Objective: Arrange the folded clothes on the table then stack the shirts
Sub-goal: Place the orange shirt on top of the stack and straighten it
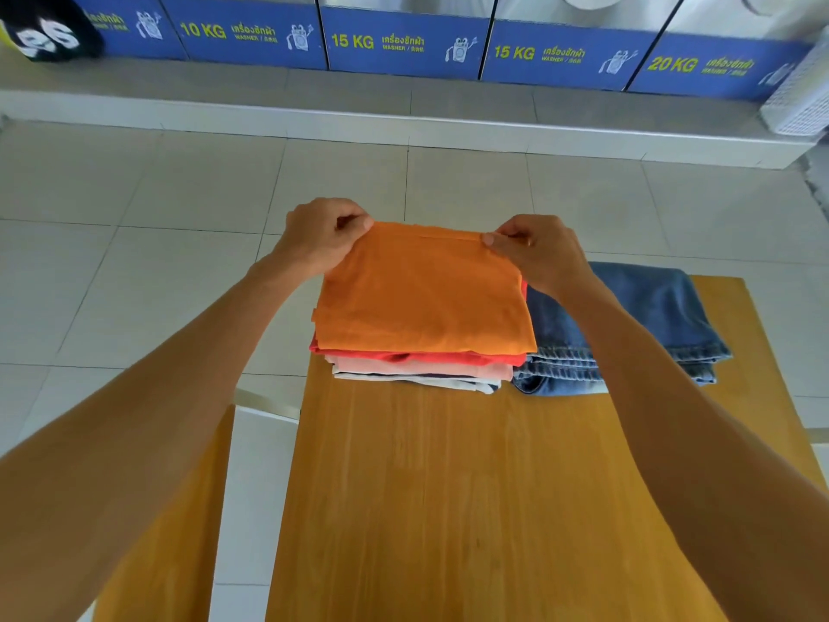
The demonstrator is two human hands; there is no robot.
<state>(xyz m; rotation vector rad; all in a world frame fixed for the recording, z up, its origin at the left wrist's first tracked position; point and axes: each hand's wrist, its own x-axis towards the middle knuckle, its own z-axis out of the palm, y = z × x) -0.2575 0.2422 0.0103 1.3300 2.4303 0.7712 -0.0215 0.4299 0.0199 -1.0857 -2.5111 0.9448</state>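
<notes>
both hands' fingers [489, 239] on orange shirt [426, 294] atop stack [417, 368]

Bright, even daylight, soft shadows, sharp focus at centre, wide-angle bending at the edges, forearms stretched large

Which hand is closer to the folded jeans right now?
Right. The right hand pinches the orange shirt's far right corner, just above the jeans; the left hand holds the far left corner, across the stack.
</notes>
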